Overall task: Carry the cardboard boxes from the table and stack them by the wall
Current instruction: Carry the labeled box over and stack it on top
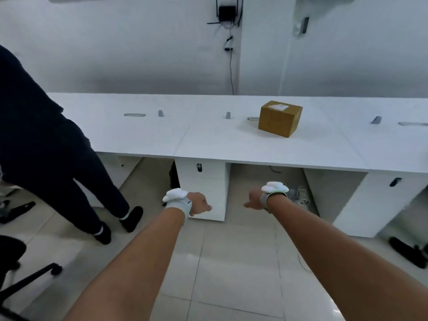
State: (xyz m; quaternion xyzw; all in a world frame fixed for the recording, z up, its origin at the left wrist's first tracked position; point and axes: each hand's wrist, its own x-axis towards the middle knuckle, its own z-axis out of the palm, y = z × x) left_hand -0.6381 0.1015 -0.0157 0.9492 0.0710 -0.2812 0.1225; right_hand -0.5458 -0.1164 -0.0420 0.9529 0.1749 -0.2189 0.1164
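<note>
reaching fwd over the tiled floor (pixel 220 262), both bare arms stretch toward the long white counter (pixel 208 140); left hand (pixel 199 203) and right hand (pixel 254 201) hang below the counter's front edge, apart from each other, each w/ a white puck-like tracker strapped at the wrist; left grip looks loosely curled and empty, thumb side toward the middle; right grip likewise holds nothing, fingers slack and pointing inward; exact finger spread is too blurred to tell; one cardboard box (pixel 280 118) sits on the counter, right of centre, turned at an angle, w/ a pale label on its top face; well apart from both hands; small grey posts and flat grey grommets dot the counter's mid line, one grommet just beside the box's left side; white cabinet (pixel 206 181) under the counter, behind the left hand; pair of pale shoes on the floor beyond the right wrist; black router (pixel 228 12) w/ antennas on the wall (pixel 115 54), cable dropping down to the counter; at left a second person (pixel 46 135) in dark clothes and dark shoes stands by the counter's end; black chair base at lower left.
</note>
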